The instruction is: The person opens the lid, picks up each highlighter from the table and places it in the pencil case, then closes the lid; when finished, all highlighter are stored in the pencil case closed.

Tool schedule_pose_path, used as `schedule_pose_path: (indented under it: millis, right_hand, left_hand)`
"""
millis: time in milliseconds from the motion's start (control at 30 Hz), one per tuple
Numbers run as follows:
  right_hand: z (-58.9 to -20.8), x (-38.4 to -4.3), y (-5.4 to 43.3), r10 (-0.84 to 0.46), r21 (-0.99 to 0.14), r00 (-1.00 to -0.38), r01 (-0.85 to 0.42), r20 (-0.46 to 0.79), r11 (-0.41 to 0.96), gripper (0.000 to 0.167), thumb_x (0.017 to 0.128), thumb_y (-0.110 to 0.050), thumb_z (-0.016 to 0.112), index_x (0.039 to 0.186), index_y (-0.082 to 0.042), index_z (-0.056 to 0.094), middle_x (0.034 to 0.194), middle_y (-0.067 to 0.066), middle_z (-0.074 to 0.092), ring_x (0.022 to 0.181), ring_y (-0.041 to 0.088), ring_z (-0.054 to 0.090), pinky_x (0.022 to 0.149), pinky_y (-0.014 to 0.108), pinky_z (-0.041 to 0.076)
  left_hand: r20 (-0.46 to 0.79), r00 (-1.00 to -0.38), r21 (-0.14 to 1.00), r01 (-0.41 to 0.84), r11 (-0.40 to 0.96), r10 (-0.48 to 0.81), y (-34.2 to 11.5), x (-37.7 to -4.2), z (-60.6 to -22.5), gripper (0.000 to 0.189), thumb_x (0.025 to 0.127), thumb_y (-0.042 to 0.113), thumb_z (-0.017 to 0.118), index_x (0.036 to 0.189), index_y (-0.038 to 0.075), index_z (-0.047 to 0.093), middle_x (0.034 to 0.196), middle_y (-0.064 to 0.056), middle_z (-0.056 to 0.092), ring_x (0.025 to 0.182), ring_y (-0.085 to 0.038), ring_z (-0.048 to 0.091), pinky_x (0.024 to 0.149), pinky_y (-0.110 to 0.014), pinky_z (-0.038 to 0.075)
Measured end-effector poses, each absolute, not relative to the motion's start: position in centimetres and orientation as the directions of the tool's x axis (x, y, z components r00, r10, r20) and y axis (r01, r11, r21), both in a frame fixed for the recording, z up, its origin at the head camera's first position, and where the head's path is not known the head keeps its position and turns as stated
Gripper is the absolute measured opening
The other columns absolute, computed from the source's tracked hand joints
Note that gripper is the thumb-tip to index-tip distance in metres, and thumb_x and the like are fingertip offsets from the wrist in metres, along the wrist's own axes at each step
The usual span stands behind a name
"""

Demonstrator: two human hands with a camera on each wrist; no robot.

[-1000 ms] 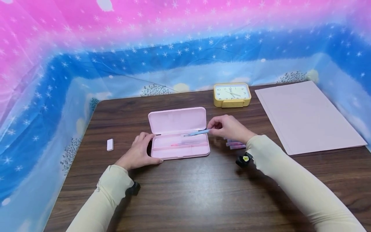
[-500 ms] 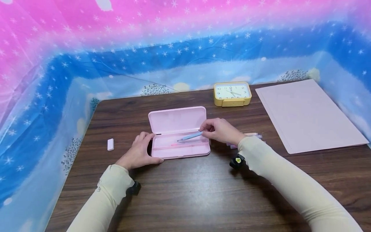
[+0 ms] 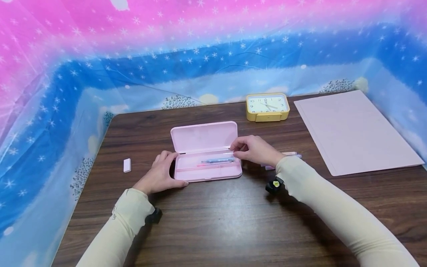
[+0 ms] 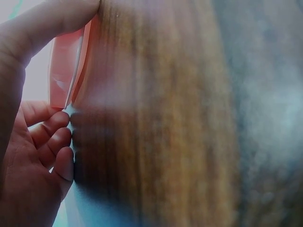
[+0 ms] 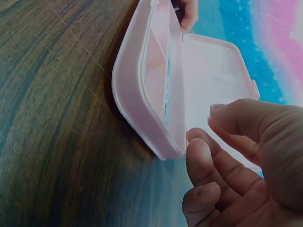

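A pink pencil case (image 3: 204, 138) lies with its lid raised in the middle of the table. My left hand (image 3: 159, 174) grips its left end, thumb along the front edge and fingers at the back corner; the left wrist view shows the fingertips against the case wall (image 4: 64, 71). Inside the long rear compartment lies a blue pen (image 3: 218, 160), and beside it shows a pinkish-red pen (image 3: 201, 165). My right hand (image 3: 256, 150) hovers at the right end of the case. In the right wrist view its thumb and fingers (image 5: 201, 158) are apart with nothing between them.
Several pens (image 3: 291, 153) lie on the table, partly hidden by the right hand and wrist. A white eraser (image 3: 127, 165) is at the left. Behind stands a yellow clock (image 3: 268, 107), and a large pale pink folder (image 3: 357, 133) covers the right side.
My right hand has moved left over the case and let go of the blue pen, which now lies in the rear compartment. The left hand keeps its place on the case.
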State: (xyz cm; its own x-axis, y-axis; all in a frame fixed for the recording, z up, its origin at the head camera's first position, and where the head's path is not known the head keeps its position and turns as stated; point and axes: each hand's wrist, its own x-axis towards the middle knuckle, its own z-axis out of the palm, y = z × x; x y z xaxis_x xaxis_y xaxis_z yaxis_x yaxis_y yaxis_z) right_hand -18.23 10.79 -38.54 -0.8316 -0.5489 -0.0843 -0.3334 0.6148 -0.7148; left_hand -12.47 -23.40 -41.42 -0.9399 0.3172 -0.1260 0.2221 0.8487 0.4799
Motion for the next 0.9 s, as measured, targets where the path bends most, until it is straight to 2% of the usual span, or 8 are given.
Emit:
schedule_pose_path:
  millis: [267,500,733,900]
  right_hand:
    - [-38.0,-18.1,12.8,-0.538,-0.724,-0.841,-0.338,-0.054,0.601,0.020,0.092,-0.019,0.068,0.110,-0.012,0.070,0.097,0.000,0.070,0.085,0.016,0.062,0.079,0.033,0.049]
    - [-37.1,-18.2,16.9,-0.488,-0.696,-0.871,-0.316,-0.057,0.645,0.023,0.092,-0.020,0.069,0.114,-0.011,0.069,0.098,0.002,0.070,0.085,0.017,0.061,0.080,0.035,0.048]
    - [-36.4,-18.3,21.3,-0.414,-0.662,-0.902,-0.236,-0.123,0.712,0.024,0.094,-0.025,0.067,0.115,-0.013,0.069,0.100,0.005,0.067,0.088,0.019,0.060,0.079,0.034,0.047]
    - [-36.7,-18.3,24.0,-0.384,-0.614,-0.913,-0.228,-0.135,0.756,0.025,0.094,-0.025,0.066,0.114,-0.010,0.069,0.099,0.006,0.067,0.087,0.019,0.059,0.076,0.035,0.047]
  left_hand:
    - [-0.117,-0.939,0.479,0.233,0.847,0.324,-23.4,-12.5,-41.4,0.098,0.069,0.053,0.082,0.146,0.008,0.040,0.132,-0.012,0.044,0.120,-0.029,0.038,0.100,-0.052,0.040]
    - [-0.119,-0.939,0.481,0.231,0.846,0.324,-23.4,-12.4,-41.4,0.098,0.069,0.053,0.082,0.146,0.009,0.040,0.132,-0.012,0.043,0.120,-0.029,0.038,0.100,-0.052,0.040]
    - [-0.104,-0.939,0.483,0.241,0.842,0.328,-23.4,-12.4,-41.5,0.096,0.068,0.050,0.084,0.145,0.010,0.042,0.131,-0.013,0.045,0.119,-0.030,0.039,0.100,-0.052,0.040]
    - [-0.104,-0.938,0.483,0.242,0.842,0.329,-23.4,-12.5,-41.5,0.096,0.069,0.052,0.083,0.145,0.010,0.042,0.131,-0.013,0.044,0.119,-0.030,0.039,0.100,-0.052,0.040]
